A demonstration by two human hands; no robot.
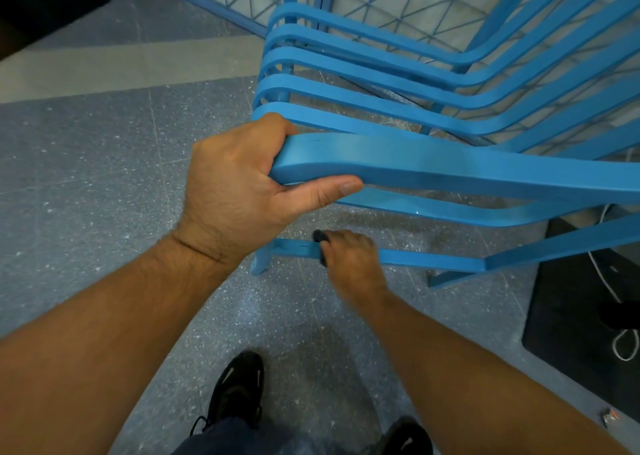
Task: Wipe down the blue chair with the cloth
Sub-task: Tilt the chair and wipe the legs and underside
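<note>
Both arms are bare as far up as can be seen, with short hair along the left forearm (114, 302) and on the back of the left hand (239, 191). A thin crease rings that wrist. The right hand (349, 264) is blurred, the right forearm (460, 361) bare as well. Lower down are dark blue trousers (221, 437) and black lace-up shoes. The left shoe (239, 389) shows pale streaks and black laces; the right shoe (408, 435), with a pale mark, is only partly in sight.

Speckled floor (86, 177) under blue chair (450, 167), mat (571, 316)
</note>
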